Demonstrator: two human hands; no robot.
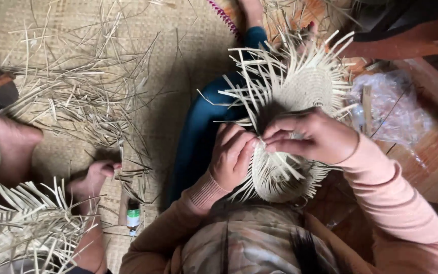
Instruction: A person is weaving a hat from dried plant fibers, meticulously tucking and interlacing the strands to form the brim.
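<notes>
A half-woven pale bamboo basket [300, 86] with many loose strip ends sticking out rests on my lap. My left hand [231, 155] grips its near rim from the left, fingers curled over the weave. My right hand [313, 137] pinches a thin bamboo strip at the rim, right beside the left hand's fingers. Both sleeves are pink. The basket's lower edge [280, 185] fans out below my hands.
Loose bamboo strips [77, 86] lie scattered over the woven mat. Another person's feet [11, 142] and a second unfinished basket [31, 223] are at the left. A small green-labelled bottle [133, 217] stands near them. Crumpled clear plastic [396, 104] lies on the wooden floor at the right.
</notes>
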